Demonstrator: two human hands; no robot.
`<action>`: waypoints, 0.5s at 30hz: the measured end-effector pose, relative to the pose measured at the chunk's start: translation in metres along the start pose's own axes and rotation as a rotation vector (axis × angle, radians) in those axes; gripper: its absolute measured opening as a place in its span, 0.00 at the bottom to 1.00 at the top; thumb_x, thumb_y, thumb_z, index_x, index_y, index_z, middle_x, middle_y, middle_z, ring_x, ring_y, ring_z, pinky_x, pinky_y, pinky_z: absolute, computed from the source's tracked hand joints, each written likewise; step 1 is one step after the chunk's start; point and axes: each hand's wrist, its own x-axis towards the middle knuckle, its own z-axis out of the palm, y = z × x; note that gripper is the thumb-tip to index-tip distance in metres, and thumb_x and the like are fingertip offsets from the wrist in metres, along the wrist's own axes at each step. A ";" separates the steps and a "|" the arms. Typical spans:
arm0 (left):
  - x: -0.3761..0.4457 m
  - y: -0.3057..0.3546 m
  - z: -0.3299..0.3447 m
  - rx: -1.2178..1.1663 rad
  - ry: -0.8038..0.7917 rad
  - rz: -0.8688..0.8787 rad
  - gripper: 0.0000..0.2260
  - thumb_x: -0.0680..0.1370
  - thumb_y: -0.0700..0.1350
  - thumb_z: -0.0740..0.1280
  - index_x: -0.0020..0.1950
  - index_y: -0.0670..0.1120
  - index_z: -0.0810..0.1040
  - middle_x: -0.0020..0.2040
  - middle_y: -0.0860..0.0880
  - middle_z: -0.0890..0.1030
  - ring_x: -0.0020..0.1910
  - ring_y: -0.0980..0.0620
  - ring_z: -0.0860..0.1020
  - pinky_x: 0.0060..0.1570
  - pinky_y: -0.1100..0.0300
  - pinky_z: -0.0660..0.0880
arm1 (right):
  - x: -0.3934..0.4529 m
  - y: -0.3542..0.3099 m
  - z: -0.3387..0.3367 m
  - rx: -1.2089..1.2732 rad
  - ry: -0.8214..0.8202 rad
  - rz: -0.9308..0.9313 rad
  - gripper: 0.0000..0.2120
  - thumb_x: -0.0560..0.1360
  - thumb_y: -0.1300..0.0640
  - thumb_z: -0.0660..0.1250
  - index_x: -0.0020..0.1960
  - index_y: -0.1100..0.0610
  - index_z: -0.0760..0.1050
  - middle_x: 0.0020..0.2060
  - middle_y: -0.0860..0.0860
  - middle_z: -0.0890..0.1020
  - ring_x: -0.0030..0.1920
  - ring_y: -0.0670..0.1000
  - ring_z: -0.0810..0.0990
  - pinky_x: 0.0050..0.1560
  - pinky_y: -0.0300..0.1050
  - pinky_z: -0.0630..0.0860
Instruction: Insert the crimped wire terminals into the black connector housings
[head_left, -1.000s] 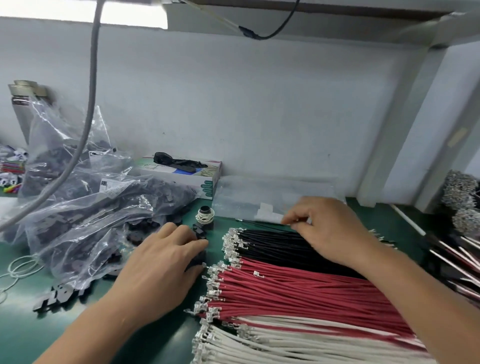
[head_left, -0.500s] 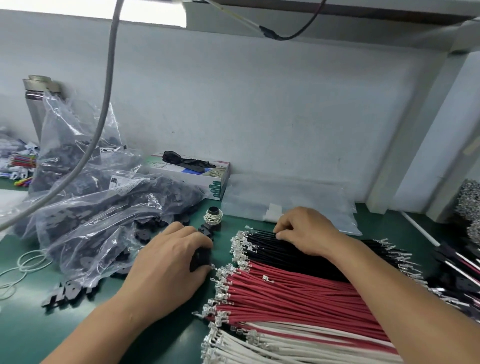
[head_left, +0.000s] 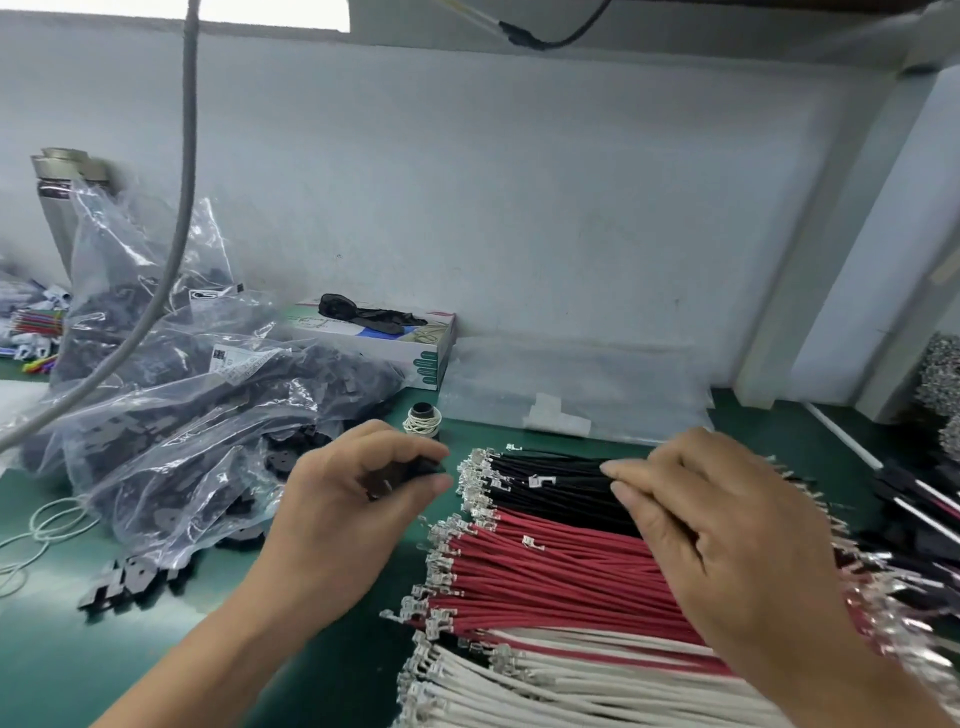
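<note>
Your left hand (head_left: 353, 499) grips a black housing (head_left: 410, 470) at frame centre. Your right hand (head_left: 727, 530), fingers curled, pinches among the black wires (head_left: 550, 483); red wires (head_left: 545, 577) and white wires (head_left: 545, 686) lie below.

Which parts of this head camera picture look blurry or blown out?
Head view: the right hand and the wire terminals at the right edge are smeared by motion; the light strip at the top is blown out white; the clear bags show glare streaks.
</note>
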 end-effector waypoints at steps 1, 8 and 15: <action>0.000 0.004 0.000 -0.187 -0.028 -0.062 0.08 0.70 0.41 0.78 0.48 0.50 0.89 0.41 0.49 0.86 0.37 0.58 0.82 0.39 0.70 0.76 | -0.007 -0.002 0.003 0.015 -0.007 0.015 0.09 0.78 0.51 0.66 0.50 0.50 0.85 0.39 0.43 0.76 0.38 0.44 0.75 0.33 0.39 0.73; -0.009 0.014 0.006 -0.490 -0.267 -0.214 0.14 0.72 0.48 0.73 0.56 0.54 0.87 0.37 0.45 0.84 0.32 0.50 0.79 0.36 0.65 0.77 | -0.018 -0.002 0.011 0.097 0.039 0.040 0.09 0.76 0.60 0.69 0.54 0.56 0.86 0.42 0.48 0.81 0.39 0.48 0.79 0.34 0.45 0.77; -0.013 0.011 0.010 -0.484 -0.417 -0.219 0.15 0.75 0.50 0.77 0.62 0.55 0.84 0.42 0.50 0.84 0.38 0.53 0.79 0.40 0.66 0.76 | -0.020 -0.012 0.011 0.218 0.069 0.078 0.07 0.79 0.57 0.69 0.51 0.55 0.85 0.43 0.46 0.80 0.41 0.45 0.79 0.39 0.39 0.75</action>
